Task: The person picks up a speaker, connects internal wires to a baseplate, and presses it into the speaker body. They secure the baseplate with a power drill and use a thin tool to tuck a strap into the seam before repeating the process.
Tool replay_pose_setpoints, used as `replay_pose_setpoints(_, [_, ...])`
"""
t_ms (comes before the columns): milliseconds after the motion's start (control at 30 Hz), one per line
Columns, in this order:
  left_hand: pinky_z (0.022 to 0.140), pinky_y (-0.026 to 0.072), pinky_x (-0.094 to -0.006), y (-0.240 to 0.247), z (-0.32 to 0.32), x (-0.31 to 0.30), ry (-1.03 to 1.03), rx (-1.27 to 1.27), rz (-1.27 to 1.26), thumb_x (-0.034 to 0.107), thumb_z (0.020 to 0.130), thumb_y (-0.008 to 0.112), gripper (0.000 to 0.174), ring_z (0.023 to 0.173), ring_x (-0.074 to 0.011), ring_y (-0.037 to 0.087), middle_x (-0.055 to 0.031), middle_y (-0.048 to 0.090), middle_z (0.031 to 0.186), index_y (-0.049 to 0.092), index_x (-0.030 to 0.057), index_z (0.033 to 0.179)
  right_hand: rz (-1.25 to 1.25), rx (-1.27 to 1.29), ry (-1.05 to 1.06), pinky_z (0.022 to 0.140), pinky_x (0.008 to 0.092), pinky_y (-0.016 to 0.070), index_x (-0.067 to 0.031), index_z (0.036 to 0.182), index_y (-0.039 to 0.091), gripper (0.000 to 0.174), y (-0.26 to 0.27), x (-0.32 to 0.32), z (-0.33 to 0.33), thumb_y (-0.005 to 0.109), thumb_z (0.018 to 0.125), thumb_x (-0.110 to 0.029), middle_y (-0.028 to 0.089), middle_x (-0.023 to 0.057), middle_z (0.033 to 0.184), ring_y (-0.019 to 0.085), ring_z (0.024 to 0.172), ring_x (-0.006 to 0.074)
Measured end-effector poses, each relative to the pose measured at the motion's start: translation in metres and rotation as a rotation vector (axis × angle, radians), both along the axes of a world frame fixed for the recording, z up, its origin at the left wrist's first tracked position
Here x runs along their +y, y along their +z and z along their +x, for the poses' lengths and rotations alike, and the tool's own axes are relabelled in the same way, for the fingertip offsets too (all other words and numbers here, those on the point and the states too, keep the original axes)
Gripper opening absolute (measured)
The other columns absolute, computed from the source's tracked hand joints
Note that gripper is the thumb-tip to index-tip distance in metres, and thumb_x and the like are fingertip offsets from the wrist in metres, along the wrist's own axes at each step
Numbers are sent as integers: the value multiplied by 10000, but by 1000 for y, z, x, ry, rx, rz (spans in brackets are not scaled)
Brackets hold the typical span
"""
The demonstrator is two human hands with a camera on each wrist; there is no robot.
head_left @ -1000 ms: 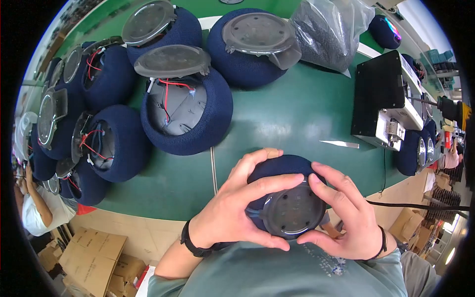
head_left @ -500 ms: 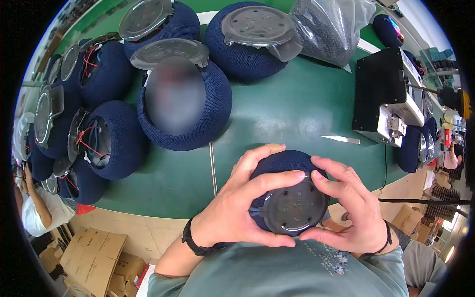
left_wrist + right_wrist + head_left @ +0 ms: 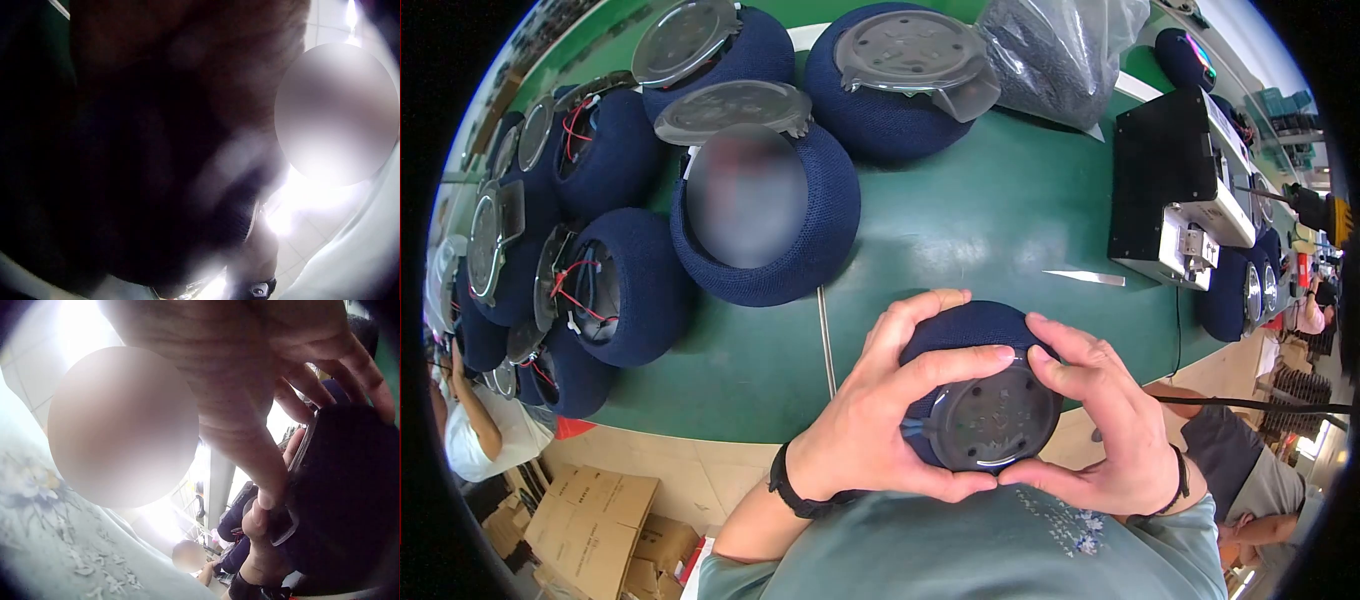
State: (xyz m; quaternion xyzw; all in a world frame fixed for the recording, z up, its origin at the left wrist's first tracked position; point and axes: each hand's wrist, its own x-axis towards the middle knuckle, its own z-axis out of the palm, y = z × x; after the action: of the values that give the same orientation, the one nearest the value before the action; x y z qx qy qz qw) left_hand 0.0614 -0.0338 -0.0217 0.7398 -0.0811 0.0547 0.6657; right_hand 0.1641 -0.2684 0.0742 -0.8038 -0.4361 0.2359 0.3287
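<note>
A round dark-blue fabric-covered body (image 3: pixel 970 325) with a translucent grey disc cover (image 3: pixel 998 415) facing up is held close to the person's torso, near the table's front edge. The left hand (image 3: pixel 890 400) grips its left side, thumb along the lower rim and fingers over the top. On the right side the right hand (image 3: pixel 1105 420) grips it, fingertips at the cover's upper edge and thumb at the lower rim. The right wrist view shows the right hand (image 3: pixel 250 381) curved round the dark body (image 3: pixel 350 494). In the left wrist view, darkness hides most detail.
Several blue bodies, some with red wires, crowd the left; a larger one (image 3: pixel 835 215) stands nearest. A plastic bag (image 3: pixel 1055 60) lies at the back. A black metal box (image 3: pixel 1155 185) stands right, with a thin white blade-like piece (image 3: pixel 1085 277) beside it. A cable (image 3: pixel 1250 403) runs right.
Both hands keep their grip on the blue body; the right hand's fingers have shifted slightly along the cover edge. The view has moved a little, and a person at the lower right shows more.
</note>
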Motion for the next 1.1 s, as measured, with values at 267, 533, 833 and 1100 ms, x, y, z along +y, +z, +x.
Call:
replay_pose_setpoints(267, [1143,504,-534,2,0,-3,21,-32,7,272,540,1058,961,1448,-465,515,-268,476,1543,704,178,1429,46,-8,-50,1062,467,540,30,1477,563,1032,3,-6,11,1065,661,-355,535,272,1576,593,1396,414])
replay_pose_setpoints(533, [1146,495,-557,-6,12,-21,88,-77,35,322,497,1089,1008,1421,-446,540,-286,506,1533,676,156,1401,1012,-386,-630,1226,518,404,36,1406,558,423,86,-50,161,504,1180,-317,637,203,1406,600,1329,345])
replay_pose_setpoints(833, [1145,490,-579,-16,11,-29,137,-106,45,438,494,1095,1048,1426,-475,532,-310,498,1506,652,146,1397,1022,-188,-391,587,330,509,12,1598,362,920,71,-77,101,571,1052,-699,556,32,780,552,585,145])
replay_pose_setpoints(1100, [1139,491,-579,-17,8,-32,159,-82,55,444,500,1089,1039,1422,-480,532,-333,499,1494,639,156,1392,1090,-242,-537,485,326,469,2,1284,565,303,21,-78,123,659,1129,-240,515,14,654,502,499,134])
